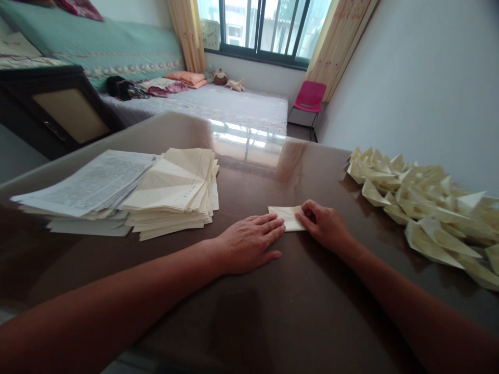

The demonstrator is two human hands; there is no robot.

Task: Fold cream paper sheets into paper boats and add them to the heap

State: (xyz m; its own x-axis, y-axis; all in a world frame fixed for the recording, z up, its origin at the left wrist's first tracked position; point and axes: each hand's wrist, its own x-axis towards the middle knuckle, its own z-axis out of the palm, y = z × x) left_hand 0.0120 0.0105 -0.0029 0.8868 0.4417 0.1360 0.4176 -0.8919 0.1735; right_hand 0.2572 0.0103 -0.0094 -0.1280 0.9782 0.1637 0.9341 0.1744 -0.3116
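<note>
A small cream sheet of folded paper (290, 217) lies flat on the brown glossy table (241, 322), between my two hands. My left hand (251, 241) rests palm down with its fingers stretched out, their tips over the paper's left edge. At the paper's right end, my right hand (323, 221) pinches the edge between thumb and curled fingers. Part of the paper is hidden under the fingers of both hands.
Left of my hands stand a stack of cream paper (171, 192) and a stack of printed sheets (93, 182). Many folded paper boats (421, 197) crowd the table's right side, near the wall. Beyond the table are a bed (253, 104) and a pink chair (310, 97).
</note>
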